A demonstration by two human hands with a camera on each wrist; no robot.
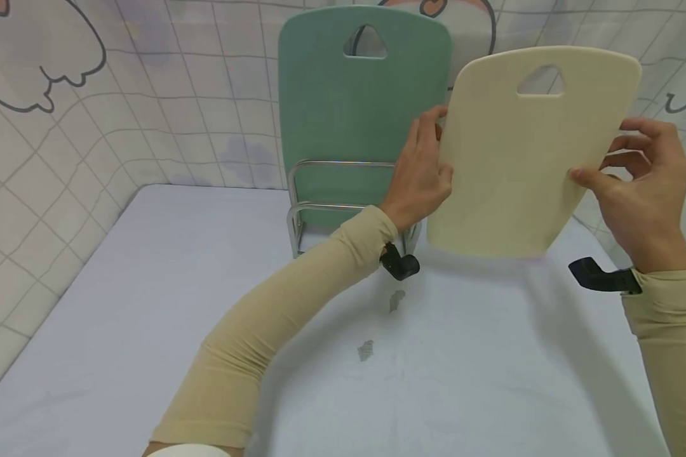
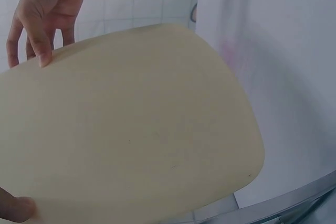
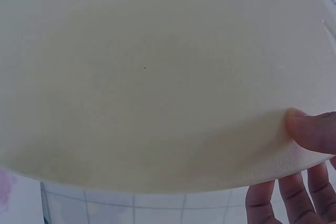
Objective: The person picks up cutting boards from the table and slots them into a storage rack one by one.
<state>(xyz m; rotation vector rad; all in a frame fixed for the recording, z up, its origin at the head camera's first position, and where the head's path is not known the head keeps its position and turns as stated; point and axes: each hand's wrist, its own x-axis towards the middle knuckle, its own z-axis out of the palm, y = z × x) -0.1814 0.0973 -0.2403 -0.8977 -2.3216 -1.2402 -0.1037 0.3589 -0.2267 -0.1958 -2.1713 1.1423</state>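
A cream-yellow cutting board (image 1: 526, 165) with a rounded triangular handle hole is held upright above the right part of the table, slightly tilted. My left hand (image 1: 420, 171) grips its left edge. On the opposite edge my right hand (image 1: 646, 178) pinches it, thumb on the near face and fingers behind, as the right wrist view shows with the thumb (image 3: 312, 129). Just left of it a green cutting board (image 1: 360, 108) stands upright in a metal wire rack (image 1: 343, 164); my left hand and forearm partly cover the rack's right side.
The rack stands near the back of a white-covered table (image 1: 206, 355). Two small grey patches (image 1: 366, 350) mark the cover in front of it. A white tile-patterned curtain (image 1: 206, 95) with cartoon drawings hangs behind the table and along its left side.
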